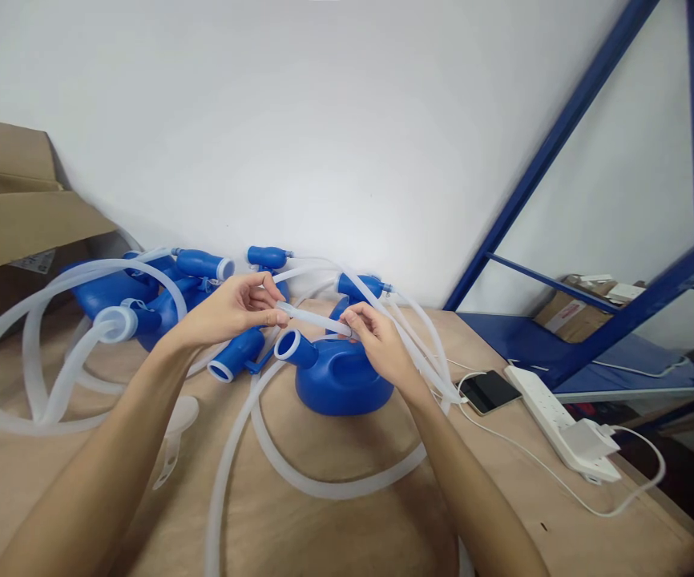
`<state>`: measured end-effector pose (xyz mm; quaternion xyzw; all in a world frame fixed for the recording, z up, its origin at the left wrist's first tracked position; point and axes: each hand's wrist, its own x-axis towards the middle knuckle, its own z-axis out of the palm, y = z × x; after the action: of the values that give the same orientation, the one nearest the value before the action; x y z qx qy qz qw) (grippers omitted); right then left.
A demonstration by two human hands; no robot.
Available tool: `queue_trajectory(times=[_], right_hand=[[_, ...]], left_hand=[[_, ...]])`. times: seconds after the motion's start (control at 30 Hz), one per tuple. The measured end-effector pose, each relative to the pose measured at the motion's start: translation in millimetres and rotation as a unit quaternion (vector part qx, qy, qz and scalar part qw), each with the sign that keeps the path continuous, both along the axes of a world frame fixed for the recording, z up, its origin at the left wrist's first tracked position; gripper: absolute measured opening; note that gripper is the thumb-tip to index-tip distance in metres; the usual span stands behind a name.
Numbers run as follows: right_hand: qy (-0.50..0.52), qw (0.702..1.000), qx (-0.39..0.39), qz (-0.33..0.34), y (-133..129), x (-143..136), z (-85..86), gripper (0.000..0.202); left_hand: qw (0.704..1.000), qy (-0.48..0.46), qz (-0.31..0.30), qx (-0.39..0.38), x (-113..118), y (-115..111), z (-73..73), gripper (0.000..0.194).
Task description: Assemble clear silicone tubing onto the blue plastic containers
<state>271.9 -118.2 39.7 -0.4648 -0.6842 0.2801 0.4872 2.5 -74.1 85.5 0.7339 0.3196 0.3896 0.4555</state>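
My left hand (244,308) and my right hand (377,340) pinch a short stretch of translucent white plastic tube (316,320), one hand near each side. Just below it stands a blue plastic bottle (338,385) with a moulded handle and an uncapped wide neck pointing up and left. Left of that neck lies a blue funnel-like piece (239,354) with a pale rim. A long loop of tubing (347,489) curls over the table in front of the bottle. A translucent cap with a strap (182,417) lies near my left forearm.
On the left, another blue bottle (110,292) has thick tubing coiled into its neck, beside a cardboard box (22,224). More blue pieces (268,256) lie along the wall. To the right are a phone (488,391), a white power strip (542,409) with cable, and a blue metal shelf (503,336).
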Motion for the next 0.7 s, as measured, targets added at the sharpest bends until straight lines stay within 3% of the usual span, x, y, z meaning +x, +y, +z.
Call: queue_trajectory(times=[0.13,0.43,0.7], right_hand=[[-0.015,0.995,0.069,-0.064,-1,0,0.1,0.028],[-0.009,0.986,0.105,-0.127,-6,-3,-1.7,0.029],[-0.005,0.986,0.113,-0.121,-3,-5,-4.1,0.029]], left_hand=[[0.999,0.015,-0.023,-0.016,3,2,-6.0,0.041],[0.998,0.019,-0.037,-0.053,9,3,-10.9,0.043],[0.979,0.004,0.009,-0.202,19,5,-13.2,0.054]])
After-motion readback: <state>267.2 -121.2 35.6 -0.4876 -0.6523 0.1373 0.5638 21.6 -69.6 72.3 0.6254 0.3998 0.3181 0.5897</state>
